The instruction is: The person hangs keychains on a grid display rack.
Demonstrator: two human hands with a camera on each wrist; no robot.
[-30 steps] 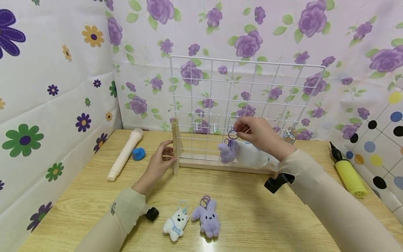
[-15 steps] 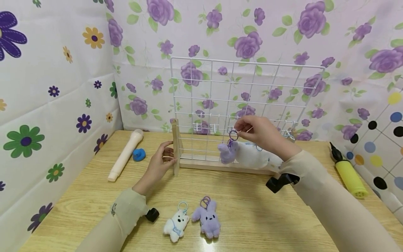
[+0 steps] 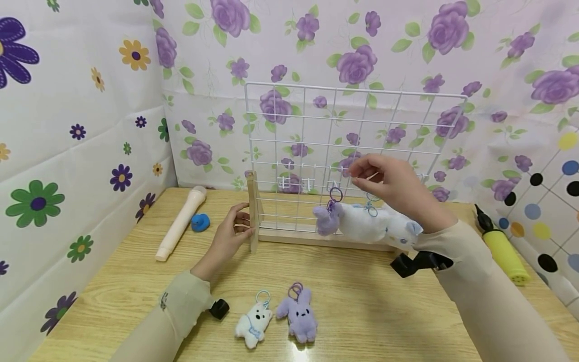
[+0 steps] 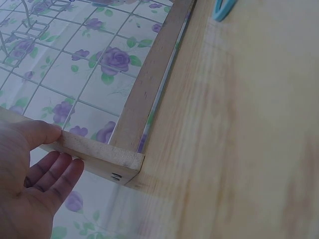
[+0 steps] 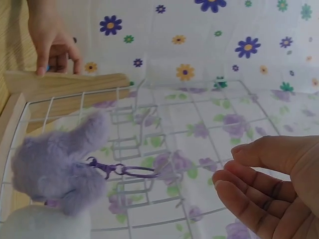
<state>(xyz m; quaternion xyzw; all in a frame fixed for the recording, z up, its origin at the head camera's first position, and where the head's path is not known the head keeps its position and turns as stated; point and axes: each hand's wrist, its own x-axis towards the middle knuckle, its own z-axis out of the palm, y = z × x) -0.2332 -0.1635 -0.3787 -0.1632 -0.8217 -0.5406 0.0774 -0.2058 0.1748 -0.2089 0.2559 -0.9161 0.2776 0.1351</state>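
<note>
The left hand (image 3: 232,230) grips the rack's wooden upright (image 3: 252,213); the right hand (image 3: 392,180), released, is near a hanging purple bunny keychain (image 3: 327,221).

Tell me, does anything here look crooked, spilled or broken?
I see nothing spilled or broken. One slightly odd spot: on the rack, the purple plush seems crowded up against the white plush, so they look bunched rather than neatly spaced.
</note>
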